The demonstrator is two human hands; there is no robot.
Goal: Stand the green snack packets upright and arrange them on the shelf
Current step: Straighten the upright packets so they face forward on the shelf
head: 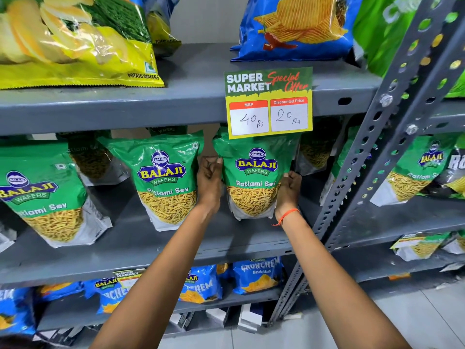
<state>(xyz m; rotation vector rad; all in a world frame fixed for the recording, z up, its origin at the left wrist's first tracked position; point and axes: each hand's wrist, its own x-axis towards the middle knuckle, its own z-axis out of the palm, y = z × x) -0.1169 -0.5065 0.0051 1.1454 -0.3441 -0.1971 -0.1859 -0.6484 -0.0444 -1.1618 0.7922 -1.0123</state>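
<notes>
A green Ratlami Sev packet (254,177) stands upright on the grey middle shelf (141,243), just under a price card. My left hand (209,178) grips its left edge and my right hand (289,190) grips its right edge. To its left a second green packet (163,180) stands upright, leaning slightly. A third green packet (42,195) stands at the far left, tilted. More green packets sit behind them in shadow, partly hidden.
A price card (268,103) hangs from the upper shelf edge over the held packet's top. A perforated grey upright (375,157) runs close to the right. Beyond it stand more green packets (412,172). Yellow and blue chip bags lie above, blue bags below.
</notes>
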